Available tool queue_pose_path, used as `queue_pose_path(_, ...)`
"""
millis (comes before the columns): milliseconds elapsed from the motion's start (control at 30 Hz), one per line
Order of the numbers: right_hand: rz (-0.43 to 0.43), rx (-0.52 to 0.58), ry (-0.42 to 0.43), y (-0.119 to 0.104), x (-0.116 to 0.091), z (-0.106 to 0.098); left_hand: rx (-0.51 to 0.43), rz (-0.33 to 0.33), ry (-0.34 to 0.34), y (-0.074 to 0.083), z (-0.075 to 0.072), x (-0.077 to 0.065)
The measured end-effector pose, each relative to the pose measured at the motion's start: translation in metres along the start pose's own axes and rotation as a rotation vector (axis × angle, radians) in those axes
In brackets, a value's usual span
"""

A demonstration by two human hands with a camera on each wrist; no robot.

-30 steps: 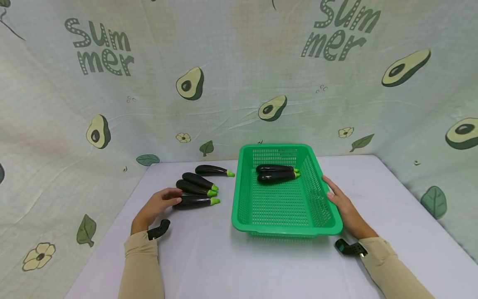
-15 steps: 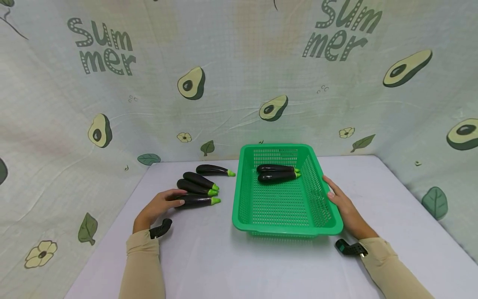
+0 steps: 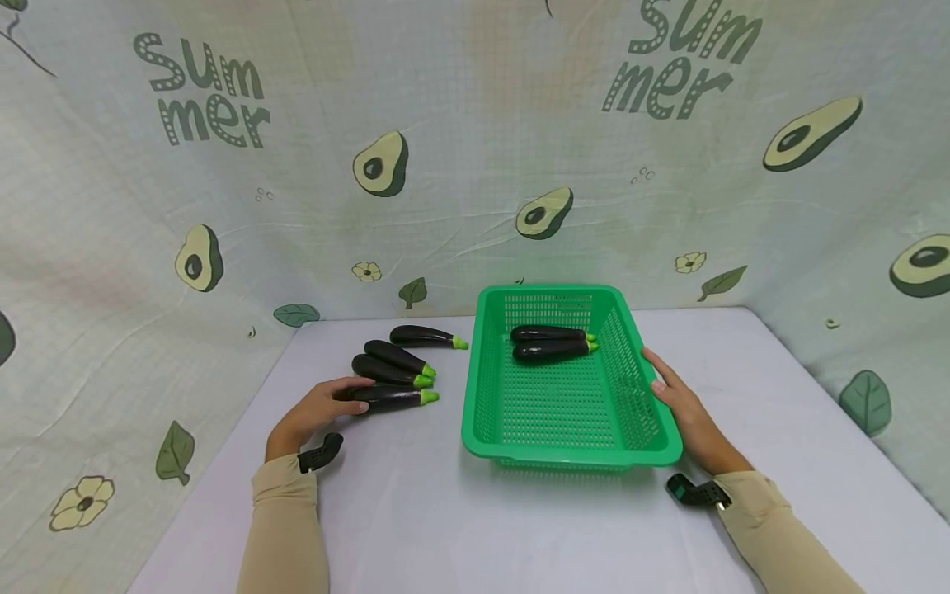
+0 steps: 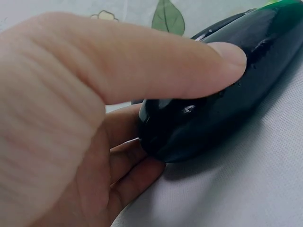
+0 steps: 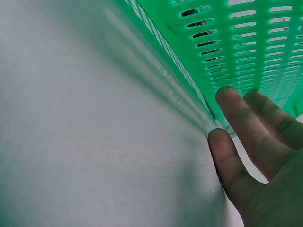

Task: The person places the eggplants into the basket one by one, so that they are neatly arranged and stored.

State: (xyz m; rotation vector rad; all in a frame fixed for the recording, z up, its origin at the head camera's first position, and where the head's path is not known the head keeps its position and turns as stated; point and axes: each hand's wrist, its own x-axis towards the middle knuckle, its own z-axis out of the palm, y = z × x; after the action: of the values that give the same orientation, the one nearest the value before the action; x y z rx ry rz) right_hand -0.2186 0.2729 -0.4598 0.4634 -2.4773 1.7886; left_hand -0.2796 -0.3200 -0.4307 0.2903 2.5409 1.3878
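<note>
Avocado-print cloth (image 3: 445,107) backs glossy, tapered eggplants (image 3: 397,398) and a slotted basket (image 3: 560,404).

Glossy black-purple eggplants (image 3: 393,398) with lime-green stems (image 3: 429,397) stand out against a pale, lilac-tinged white bench (image 3: 416,511) and a bright green basket (image 3: 579,456) slotted in even rows. Beige sleeves (image 3: 285,528) meet black wrist straps (image 3: 321,454). An off-white cloth (image 3: 453,99) carries green-and-cream avocados (image 3: 555,206) with dark pits (image 3: 534,215), green leaves (image 3: 864,403), cream-yellow flowers (image 3: 82,502) and grey-green "Summer" lettering (image 3: 219,122), dotted in places.

diffuse light, soft shadows, dimmer wrist views
</note>
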Motion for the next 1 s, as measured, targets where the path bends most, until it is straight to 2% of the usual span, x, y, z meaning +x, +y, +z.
queue_pose_path(100, 0.000, 0.003, 0.001, 0.000, 0.000, -0.001, 0.005, -0.009, -0.007, 0.010, 0.000, -0.004)
queue_pose_path(200, -0.001, 0.010, 0.002, 0.001, -0.001, -0.001, 0.005, -0.014, -0.006, 0.013, 0.001, -0.005)
queue_pose_path(500, -0.002, 0.022, -0.003, 0.003, 0.000, -0.001, 0.025, -0.034, 0.023, 0.009, 0.001, -0.001)
queue_pose_path(567, 0.000, 0.019, -0.004, 0.003, 0.000, -0.001, 0.019, -0.034, 0.025, 0.001, 0.000, 0.003)
queue_pose_path(733, 0.003, 0.020, -0.002, 0.003, 0.000, 0.000, 0.011, -0.010, 0.035, -0.016, -0.003, 0.012)
queue_pose_path(1000, -0.005, 0.007, 0.003, 0.002, -0.001, 0.000, -0.019, 0.066, 0.042, -0.016, -0.002, 0.012)
